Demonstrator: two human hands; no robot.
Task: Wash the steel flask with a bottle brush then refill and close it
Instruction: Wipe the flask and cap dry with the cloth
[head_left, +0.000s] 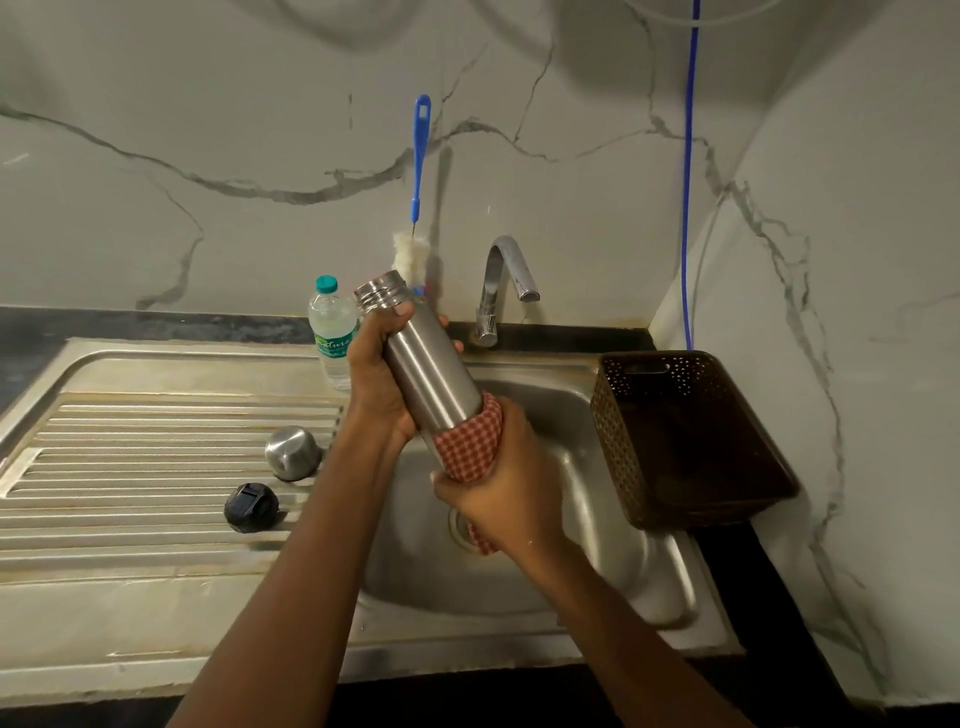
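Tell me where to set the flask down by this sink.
The ribbed drainboard is bare left of the steel cap and black stopper, as is the flat strip in front. Crowded: the back ledge with water bottle, bottle brush and tap, and the right side of the basin, with the brown basket.

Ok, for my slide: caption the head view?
Over the sink, left hand holds the open steel flask; right hand grips a checked cloth round its base.
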